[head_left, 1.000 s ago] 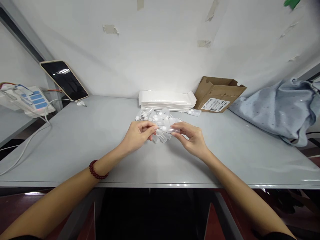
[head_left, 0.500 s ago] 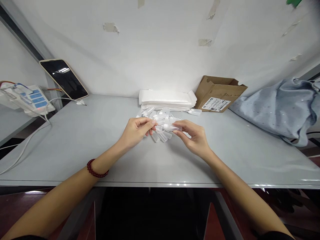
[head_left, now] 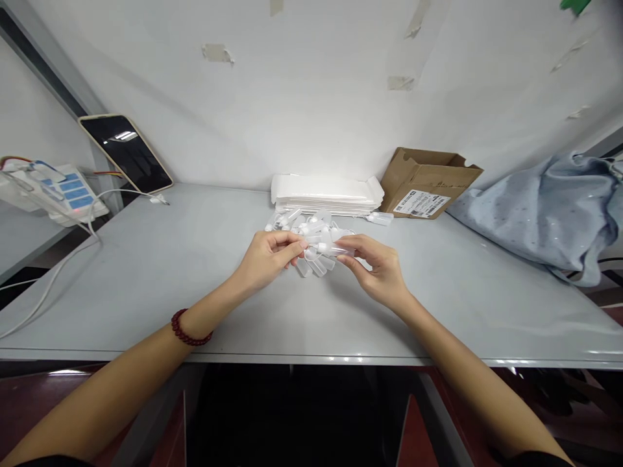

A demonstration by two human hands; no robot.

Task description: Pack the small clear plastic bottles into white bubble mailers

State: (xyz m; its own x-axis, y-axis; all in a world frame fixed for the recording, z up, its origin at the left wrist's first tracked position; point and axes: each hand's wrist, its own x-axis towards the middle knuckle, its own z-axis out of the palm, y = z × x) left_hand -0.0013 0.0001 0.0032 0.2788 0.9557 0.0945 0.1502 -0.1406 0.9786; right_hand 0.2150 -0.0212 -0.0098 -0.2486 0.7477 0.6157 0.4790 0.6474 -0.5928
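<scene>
A small clear plastic squeeze bottle [head_left: 333,249] with a white neck lies level between my hands, its neck pointing left. My right hand [head_left: 377,264] grips its body between thumb and fingers. At the neck end, my left hand [head_left: 272,257] is closed in a pinch, thumb against the fingertips; whatever sits between them is too small to make out. Just behind and under the hands is a pile of similar clear bottles [head_left: 316,226], some with looped cap straps, partly hidden by my fingers. One more bottle [head_left: 379,218] lies right of the pile.
A stack of flat white packets [head_left: 326,193] stands against the wall behind the pile. Right of it are an open cardboard box [head_left: 426,185] and a light-blue cloth bag [head_left: 540,214]. On the left, a phone [head_left: 126,152] leans by a power strip [head_left: 73,191] and a white cable [head_left: 53,292].
My left fingertips have shifted very slightly right, closer to the bottle's neck. My right hand keeps its hold on the bottle, almost unmoved.
</scene>
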